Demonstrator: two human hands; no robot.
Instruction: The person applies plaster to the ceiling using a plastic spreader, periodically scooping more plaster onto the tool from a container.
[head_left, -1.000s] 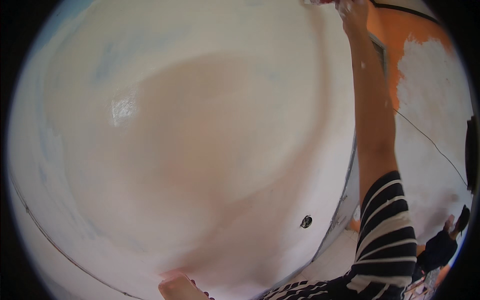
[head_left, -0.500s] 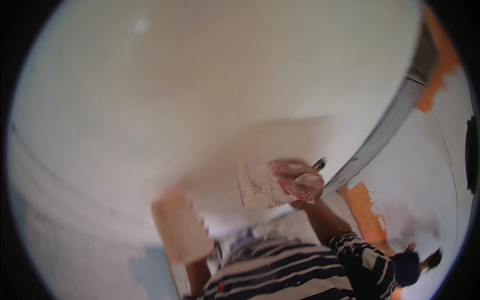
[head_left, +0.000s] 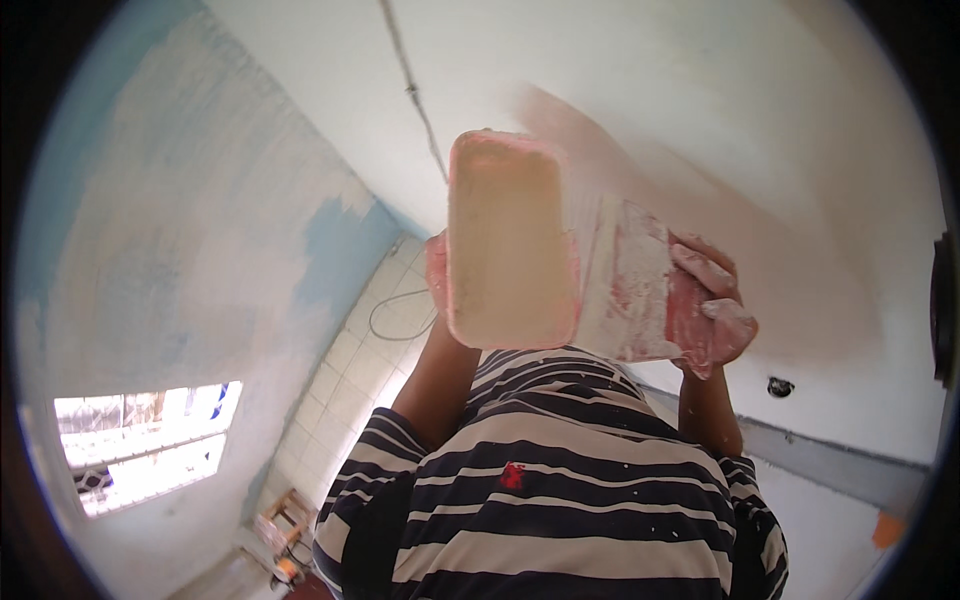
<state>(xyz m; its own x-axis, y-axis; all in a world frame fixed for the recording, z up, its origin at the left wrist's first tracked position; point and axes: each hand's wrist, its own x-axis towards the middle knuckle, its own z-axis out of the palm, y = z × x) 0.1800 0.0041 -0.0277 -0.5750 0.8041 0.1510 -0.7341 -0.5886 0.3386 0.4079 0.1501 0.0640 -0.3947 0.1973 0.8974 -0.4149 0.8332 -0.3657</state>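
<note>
Pink-rimmed rectangular tray gripped by part-hidden left hand; white-smeared red broad scraper, clasped in right hand, lowered beside tray; work apparently shifted off white wall.

Seeing a brightly lit window; finding a patchy blue-and-white wall around it, pale floor tiles to its right, wooden furniture at its lower right.

The person's left hand holds a pink-rimmed tray; the right hand grips a smeared scraper just beside it, near the wall.
</note>
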